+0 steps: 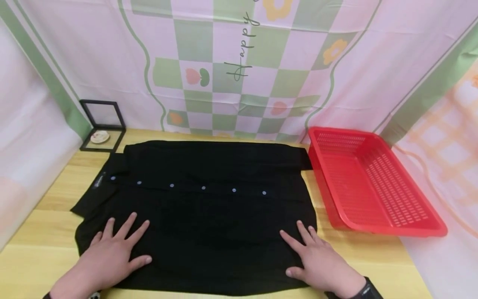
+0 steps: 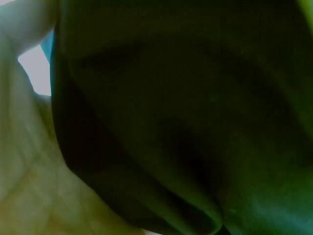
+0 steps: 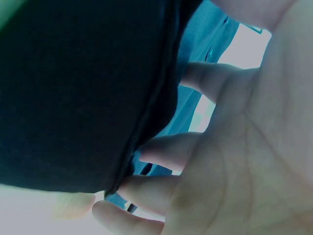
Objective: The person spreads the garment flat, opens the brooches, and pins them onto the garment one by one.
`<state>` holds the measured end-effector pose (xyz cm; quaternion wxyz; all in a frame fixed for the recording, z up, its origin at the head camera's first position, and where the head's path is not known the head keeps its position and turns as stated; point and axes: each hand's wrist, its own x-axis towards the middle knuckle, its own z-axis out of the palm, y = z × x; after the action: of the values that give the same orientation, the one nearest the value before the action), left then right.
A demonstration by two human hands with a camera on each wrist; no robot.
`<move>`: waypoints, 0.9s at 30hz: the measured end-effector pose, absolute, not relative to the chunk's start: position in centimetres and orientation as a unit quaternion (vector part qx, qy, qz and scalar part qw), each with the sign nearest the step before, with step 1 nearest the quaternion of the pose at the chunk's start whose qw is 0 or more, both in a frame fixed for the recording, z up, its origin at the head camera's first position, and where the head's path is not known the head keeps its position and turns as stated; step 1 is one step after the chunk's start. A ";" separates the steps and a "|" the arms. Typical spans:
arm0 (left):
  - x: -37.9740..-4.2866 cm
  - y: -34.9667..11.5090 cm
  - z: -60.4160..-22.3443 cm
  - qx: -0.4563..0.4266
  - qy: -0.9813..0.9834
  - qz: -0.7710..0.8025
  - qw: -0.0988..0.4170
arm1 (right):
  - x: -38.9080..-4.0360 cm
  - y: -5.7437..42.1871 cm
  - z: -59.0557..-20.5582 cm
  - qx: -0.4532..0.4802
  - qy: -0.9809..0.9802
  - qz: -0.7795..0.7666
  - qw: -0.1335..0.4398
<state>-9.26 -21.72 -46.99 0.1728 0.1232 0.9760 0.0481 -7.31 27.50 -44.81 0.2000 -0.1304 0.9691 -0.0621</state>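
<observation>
A black cotton-looking button-front shirt [image 1: 209, 236] lies spread out under and ahead of the person's fingers, its collar [image 1: 89, 200] just beyond the left fingertips and its lower hem near the right ones. The left hand [image 1: 110, 257] rests on the cloth with its fingers fanned apart, and the right hand [image 1: 319, 263] lies on the opposite end, fingers likewise splayed; neither pinches anything. The shirt should handle as light and limp, creasing or dragging easily rather than breaking, and only mildly slippery. The collar and the row of small pale buttons [image 1: 203, 187], running beyond and between the two sets of fingers, probably give the firmest places to hold; the loose near edge, close to both thumbs, looks easy to pinch but likely to sag. That edge lies close to the front of the yellow wood-grain worktop [image 1: 48, 226], so there is little room towards the body. Outward from the left fingers there is a bare strip of wood, with an open black square frame [image 1: 120, 114] farther off. Beyond the right fingers, a red slotted plastic basket [image 1: 392, 229] crowds that side, while a green-checked cloth hanging [image 1: 224, 104] closes the far edge.
</observation>
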 end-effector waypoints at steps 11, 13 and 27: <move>-10.3 -21.4 -46.1 0.159 0.975 0.051 0.146 | -8.6 28.7 -44.9 -0.183 0.980 -0.036 0.071; -10.4 -21.4 -45.8 0.165 0.976 0.061 0.131 | -8.3 28.3 -44.8 -0.202 0.979 -0.016 0.018; -10.8 -21.3 -44.2 0.234 0.962 0.142 -0.013 | -7.8 27.9 -42.7 -0.298 0.953 -0.057 -0.007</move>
<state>-10.80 -21.29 -44.15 -0.0131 0.2344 0.9616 0.1422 -7.84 27.91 -42.68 -0.0073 -0.2978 0.9529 -0.0571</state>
